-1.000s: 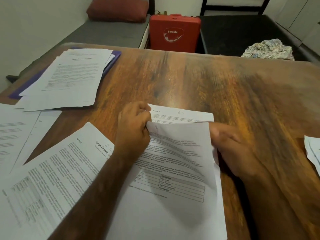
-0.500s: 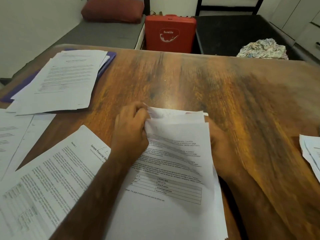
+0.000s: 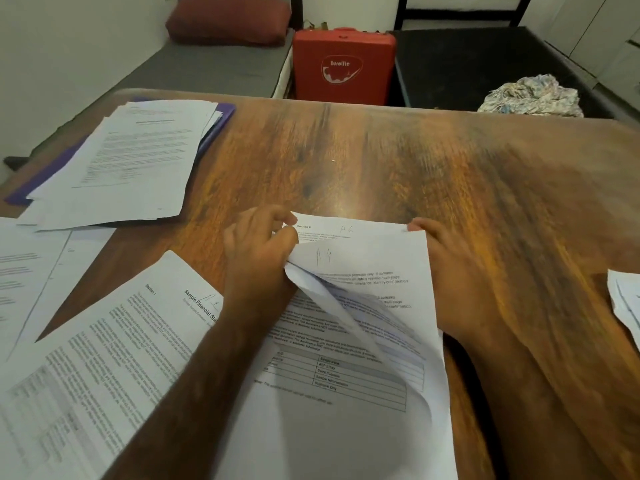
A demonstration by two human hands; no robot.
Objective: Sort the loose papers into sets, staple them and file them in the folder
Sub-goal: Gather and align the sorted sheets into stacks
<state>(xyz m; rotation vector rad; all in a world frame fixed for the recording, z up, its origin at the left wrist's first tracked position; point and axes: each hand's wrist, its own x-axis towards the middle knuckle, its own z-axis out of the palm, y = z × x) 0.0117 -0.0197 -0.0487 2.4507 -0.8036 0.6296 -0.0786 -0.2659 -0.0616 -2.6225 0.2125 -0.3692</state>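
Observation:
A small stack of printed sheets (image 3: 349, 382) lies on the wooden table (image 3: 381, 161) in front of me. My left hand (image 3: 258, 252) pinches the top left corners of its upper sheets and lifts them, baring pages hand-marked "A4" and "A6". My right hand (image 3: 450, 271) holds the stack's right edge near the top corner, its fingers tucked under the paper. Another printed sheet (image 3: 104, 348) headed "Sample Financial" lies to the left, partly under my left forearm. A purple folder (image 3: 221, 116) lies at the far left beneath a pile of papers (image 3: 135, 161).
More loose sheets (image 3: 24, 271) lie at the left edge and several papers (image 3: 625, 303) at the right edge. Beyond the table stand a red case (image 3: 343, 64), a maroon cushion (image 3: 228, 19) on a grey bench and a crumpled cloth (image 3: 533, 95).
My left hand has peeled the upper sheets' corner further back, exposing the marked pages below. My right hand has slid up along the right edge to the top corner.

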